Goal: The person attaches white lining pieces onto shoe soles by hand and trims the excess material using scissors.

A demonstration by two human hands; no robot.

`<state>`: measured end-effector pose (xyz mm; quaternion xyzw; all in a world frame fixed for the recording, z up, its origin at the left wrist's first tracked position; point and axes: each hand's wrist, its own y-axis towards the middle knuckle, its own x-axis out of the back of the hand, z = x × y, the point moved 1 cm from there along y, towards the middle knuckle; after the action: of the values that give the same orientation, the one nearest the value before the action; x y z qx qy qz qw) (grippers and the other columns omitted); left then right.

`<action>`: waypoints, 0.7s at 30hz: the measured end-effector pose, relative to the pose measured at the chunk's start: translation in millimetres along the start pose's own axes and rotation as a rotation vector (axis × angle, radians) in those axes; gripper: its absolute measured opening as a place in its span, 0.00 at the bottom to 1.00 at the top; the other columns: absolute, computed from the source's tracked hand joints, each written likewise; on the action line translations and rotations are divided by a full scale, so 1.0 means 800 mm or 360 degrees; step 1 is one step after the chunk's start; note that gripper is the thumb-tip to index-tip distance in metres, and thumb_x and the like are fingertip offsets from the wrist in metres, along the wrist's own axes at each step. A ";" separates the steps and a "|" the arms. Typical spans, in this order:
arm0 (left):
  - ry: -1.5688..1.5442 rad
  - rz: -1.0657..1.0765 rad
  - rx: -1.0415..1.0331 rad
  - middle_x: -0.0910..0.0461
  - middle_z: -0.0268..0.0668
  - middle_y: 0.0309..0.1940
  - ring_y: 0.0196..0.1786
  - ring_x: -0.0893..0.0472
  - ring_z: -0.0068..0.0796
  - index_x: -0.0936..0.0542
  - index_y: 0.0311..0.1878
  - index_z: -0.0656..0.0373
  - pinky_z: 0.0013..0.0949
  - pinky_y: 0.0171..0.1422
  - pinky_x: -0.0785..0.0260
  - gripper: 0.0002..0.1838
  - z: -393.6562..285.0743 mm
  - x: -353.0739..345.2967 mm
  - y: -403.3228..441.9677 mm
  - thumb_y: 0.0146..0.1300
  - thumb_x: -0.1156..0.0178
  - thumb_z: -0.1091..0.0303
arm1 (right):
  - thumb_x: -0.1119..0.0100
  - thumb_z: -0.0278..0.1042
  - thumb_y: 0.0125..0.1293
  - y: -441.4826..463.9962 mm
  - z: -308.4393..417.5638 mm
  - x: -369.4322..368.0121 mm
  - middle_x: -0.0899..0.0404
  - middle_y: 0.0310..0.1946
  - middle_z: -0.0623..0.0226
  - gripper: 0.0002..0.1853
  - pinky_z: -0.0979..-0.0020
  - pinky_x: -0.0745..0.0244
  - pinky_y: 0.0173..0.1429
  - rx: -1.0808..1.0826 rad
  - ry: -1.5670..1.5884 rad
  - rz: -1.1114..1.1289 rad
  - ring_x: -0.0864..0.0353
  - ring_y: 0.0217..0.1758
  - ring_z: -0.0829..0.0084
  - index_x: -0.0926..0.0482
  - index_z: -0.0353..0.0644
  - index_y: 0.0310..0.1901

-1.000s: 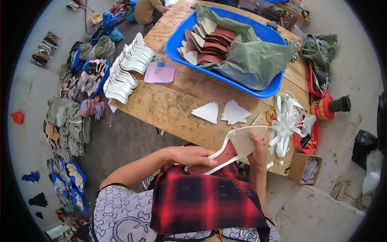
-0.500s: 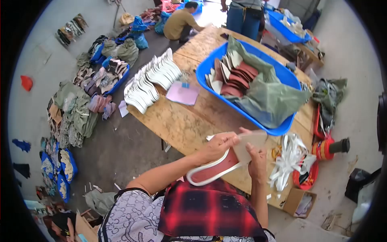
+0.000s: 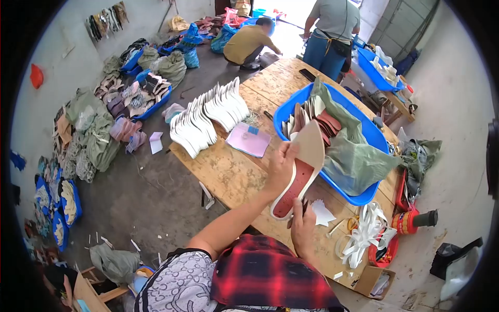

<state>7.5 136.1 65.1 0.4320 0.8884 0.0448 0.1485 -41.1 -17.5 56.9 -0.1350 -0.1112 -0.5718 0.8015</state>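
Red-brown below and cream above, with white edging along its lower part, the sole piece (image 3: 303,174) is held in the air over the wooden table (image 3: 236,179), directly between the hands. Its long axis runs lengthwise away from the body, tilting rightward: the broad cream end points up toward the blue basin (image 3: 359,199), the rounded red-brown end back toward the person. The left hand (image 3: 281,169) is higher along it, fingers closed on the left edge near the cream part. The right hand (image 3: 302,224) is nearer the rounded end, curled around a small dark object (image 3: 305,205); whether it also grips the sole piece, I cannot tell.
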 end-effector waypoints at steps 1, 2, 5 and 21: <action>-0.0260 -0.0070 0.0074 0.20 0.34 0.35 0.40 0.23 0.22 0.25 0.48 0.63 0.27 0.48 0.31 0.15 0.016 0.005 0.006 0.72 0.48 0.60 | 0.46 0.39 0.70 -0.003 -0.010 -0.006 0.32 0.16 0.61 0.16 0.66 0.37 0.23 0.0101 -0.0031 0.0026 0.30 0.15 0.74 0.28 0.34 0.30; -0.0519 -0.0138 0.0145 0.20 0.31 0.37 0.40 0.24 0.20 0.24 0.48 0.63 0.25 0.49 0.32 0.15 0.030 0.011 0.012 0.72 0.48 0.60 | 0.46 0.39 0.70 -0.003 -0.012 -0.011 0.33 0.16 0.60 0.16 0.65 0.37 0.23 0.0204 -0.0059 0.0051 0.29 0.15 0.73 0.28 0.33 0.30; -0.1000 -0.0177 0.0679 0.22 0.28 0.41 0.43 0.24 0.18 0.26 0.52 0.60 0.24 0.50 0.31 0.17 0.054 0.018 0.009 0.73 0.50 0.55 | 0.40 0.37 0.65 0.008 -0.008 0.000 0.29 0.16 0.57 0.16 0.64 0.35 0.26 0.0303 -0.0333 0.0113 0.27 0.18 0.65 0.28 0.34 0.27; -0.1214 0.0491 0.1083 0.20 0.38 0.44 0.41 0.20 0.24 0.28 0.59 0.60 0.31 0.48 0.24 0.26 0.016 0.039 -0.056 0.73 0.55 0.47 | 0.47 0.41 0.72 0.061 0.003 -0.035 0.30 0.23 0.82 0.18 0.76 0.41 0.28 0.0015 0.0518 0.0086 0.37 0.26 0.87 0.25 0.38 0.26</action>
<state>-40.9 131.9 36.2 0.5671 0.6618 -0.3846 0.3041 -4.0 23.5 45.3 -0.0397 0.0209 -0.5638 0.8247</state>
